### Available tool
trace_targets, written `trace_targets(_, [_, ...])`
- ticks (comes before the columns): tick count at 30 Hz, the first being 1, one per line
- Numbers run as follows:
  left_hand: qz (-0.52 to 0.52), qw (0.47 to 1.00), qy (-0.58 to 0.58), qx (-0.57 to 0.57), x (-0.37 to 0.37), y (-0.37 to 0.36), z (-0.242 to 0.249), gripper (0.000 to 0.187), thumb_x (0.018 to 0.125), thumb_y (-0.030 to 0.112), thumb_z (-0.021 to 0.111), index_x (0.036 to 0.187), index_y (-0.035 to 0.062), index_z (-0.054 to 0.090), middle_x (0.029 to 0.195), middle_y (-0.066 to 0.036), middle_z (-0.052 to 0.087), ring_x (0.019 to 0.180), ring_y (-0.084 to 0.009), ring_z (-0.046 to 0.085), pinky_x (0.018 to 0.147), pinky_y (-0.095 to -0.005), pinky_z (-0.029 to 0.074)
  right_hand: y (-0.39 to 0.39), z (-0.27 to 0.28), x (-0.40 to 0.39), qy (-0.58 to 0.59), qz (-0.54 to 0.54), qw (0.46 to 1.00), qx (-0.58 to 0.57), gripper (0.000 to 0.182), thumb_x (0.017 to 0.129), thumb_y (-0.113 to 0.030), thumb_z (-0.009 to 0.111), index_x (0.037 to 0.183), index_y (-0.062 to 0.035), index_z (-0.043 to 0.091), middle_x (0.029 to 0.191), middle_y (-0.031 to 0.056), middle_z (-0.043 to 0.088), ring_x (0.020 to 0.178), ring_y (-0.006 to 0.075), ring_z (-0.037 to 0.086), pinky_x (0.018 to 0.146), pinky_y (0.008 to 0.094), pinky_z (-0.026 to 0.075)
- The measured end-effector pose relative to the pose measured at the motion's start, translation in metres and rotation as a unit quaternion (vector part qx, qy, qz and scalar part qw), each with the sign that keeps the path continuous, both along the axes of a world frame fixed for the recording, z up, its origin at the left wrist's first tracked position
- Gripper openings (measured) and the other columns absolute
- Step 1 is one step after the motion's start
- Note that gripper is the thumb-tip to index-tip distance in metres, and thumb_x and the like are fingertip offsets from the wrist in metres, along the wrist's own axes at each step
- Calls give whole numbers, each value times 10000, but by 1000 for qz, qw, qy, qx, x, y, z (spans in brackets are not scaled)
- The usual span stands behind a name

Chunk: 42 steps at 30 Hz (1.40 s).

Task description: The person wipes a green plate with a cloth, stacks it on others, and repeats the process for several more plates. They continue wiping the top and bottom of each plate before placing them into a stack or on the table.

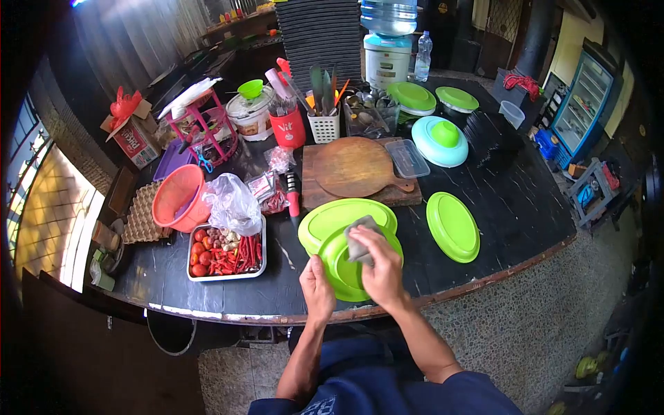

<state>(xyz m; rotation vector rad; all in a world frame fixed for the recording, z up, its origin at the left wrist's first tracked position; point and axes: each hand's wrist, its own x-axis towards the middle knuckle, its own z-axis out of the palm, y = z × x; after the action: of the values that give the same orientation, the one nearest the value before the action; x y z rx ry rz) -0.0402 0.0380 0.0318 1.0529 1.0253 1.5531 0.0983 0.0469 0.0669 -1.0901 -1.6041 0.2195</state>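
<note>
My left hand (317,290) grips the left rim of a round green plate (339,270), which is tilted up near the table's front edge. A grey cloth (361,240) is bunched in my right hand (379,266), pressed against the plate's upper right part. Behind the held plate, a green oval plate (346,220) lies on the table, partly covered by it. Another green oval plate (453,227) lies apart to the right.
A metal tray (227,276) of tomatoes, chillies and garlic stands at left, beside a plastic bag (234,204) and an orange basket (181,197). A round wooden board (356,166) lies beyond the plates. Stacked green-lidded dishes (412,97) and a water dispenser (389,59) stand farther back.
</note>
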Motion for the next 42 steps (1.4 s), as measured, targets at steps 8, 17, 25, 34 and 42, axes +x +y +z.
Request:
trace_targets(8, [-11,996,-88,-22,-10,-2,-8,588,1124,489,283,913,42,602,819,12,612,726,-49,546,645,-248,470,-30,2,-31,-100,117,987,32,517,769,47,702,1277,-37,654,1324,137,656,1302,303,589,1159,477,431])
trace_targets(17, [19,993,105,52,-8,-7,5,532,1142,387,310,910,23,619,819,29,603,718,-34,501,607,-220,393,-11,12,-6,-66,105,988,88,469,740,32,748,1191,-67,664,1184,96,702,1151,315,672,1020,441,538])
trace_targets(25, [85,996,-15,32,-17,-12,21,523,1128,408,374,854,30,609,766,14,632,658,-31,537,579,-216,413,13,-12,34,31,-10,999,-19,489,705,215,470,1110,10,651,1078,182,717,1046,366,701,923,404,549])
trace_targets(34, [173,970,-170,-5,-32,10,28,482,1106,441,425,962,22,615,890,-45,679,738,-96,616,670,-268,506,-11,-50,39,119,-86,986,-81,534,775,192,511,1241,-29,648,1187,186,696,1133,367,676,963,409,534])
trace_targets(42, [214,932,-280,-79,-33,29,9,556,1102,477,385,1248,-30,560,1186,-141,660,1015,-243,676,889,-408,566,-38,-48,18,3,-93,995,37,598,737,175,523,1298,12,649,1359,179,647,1301,392,578,1100,471,461])
